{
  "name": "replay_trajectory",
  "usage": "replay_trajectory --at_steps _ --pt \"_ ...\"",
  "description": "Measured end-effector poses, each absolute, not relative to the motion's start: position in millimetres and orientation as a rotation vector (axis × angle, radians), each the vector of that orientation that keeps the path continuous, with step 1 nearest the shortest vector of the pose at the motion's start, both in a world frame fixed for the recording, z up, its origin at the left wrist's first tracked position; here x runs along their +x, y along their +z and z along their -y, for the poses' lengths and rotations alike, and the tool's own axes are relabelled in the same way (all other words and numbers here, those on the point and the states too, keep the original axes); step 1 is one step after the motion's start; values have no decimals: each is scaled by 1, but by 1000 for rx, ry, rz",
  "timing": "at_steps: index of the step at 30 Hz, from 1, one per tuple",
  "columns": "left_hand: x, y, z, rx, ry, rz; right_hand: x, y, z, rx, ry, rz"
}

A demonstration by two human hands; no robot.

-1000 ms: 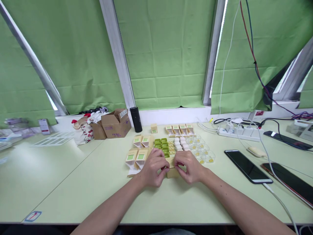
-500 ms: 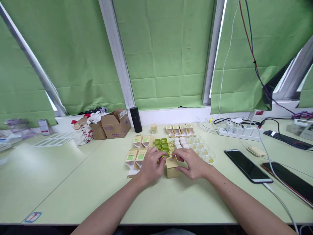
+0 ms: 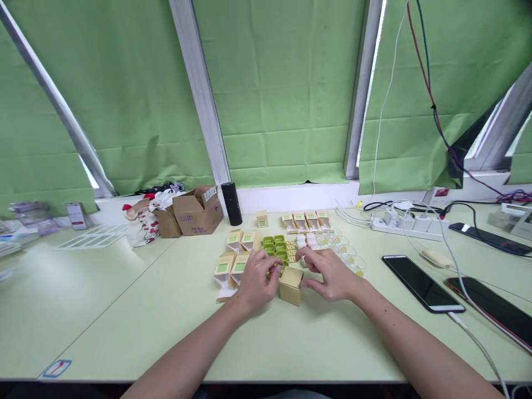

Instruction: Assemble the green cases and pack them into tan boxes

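A small closed kraft cardboard box [image 3: 290, 286] stands on the table between my hands, turned at an angle. My left hand [image 3: 258, 278] is at its left back edge, fingers curled and thumb close to the index finger, seemingly steadying the box; the exact contact is partly hidden. Touching the box's right side is the thumb of my right hand [image 3: 329, 272], while its index finger arches above, apart from the thumb. Just behind lie green square trays [image 3: 280, 246], small tan numbered pieces [image 3: 291, 250], white pieces [image 3: 306, 239] and clear plastic shells [image 3: 351, 259].
Open kraft boxes with green labels [image 3: 223, 268] stand left of my hands, more [image 3: 305, 221] at the back. A lone box [image 3: 261, 219], black bottle [image 3: 231, 204] and brown carton [image 3: 198, 211] stand near the wall. Phones [image 3: 422, 282], cables and a power strip [image 3: 407, 226] lie right.
The small box has turned, so one corner now faces me, and shifted slightly left. My right fingers have lifted off its top and opened a little; my left hand has barely moved.
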State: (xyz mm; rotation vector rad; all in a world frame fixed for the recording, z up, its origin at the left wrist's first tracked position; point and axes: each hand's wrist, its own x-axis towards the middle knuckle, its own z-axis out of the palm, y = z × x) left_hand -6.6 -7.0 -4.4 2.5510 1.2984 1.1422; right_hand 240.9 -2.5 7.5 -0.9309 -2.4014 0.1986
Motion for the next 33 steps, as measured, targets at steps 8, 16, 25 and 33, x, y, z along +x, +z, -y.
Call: replay_trajectory --at_steps 8,16,25,33 --pt "-7 -5 5 2566 955 -1329 232 14 13 -1068 169 2546" --pt "-9 -6 6 2563 1054 -1325 241 16 4 -1141 202 2554" --pt "-7 -8 10 2633 1049 -1225 238 4 -7 -1345 14 2516" --pt "-6 -7 8 2612 1247 -1223 236 4 -9 -1524 -134 2518"
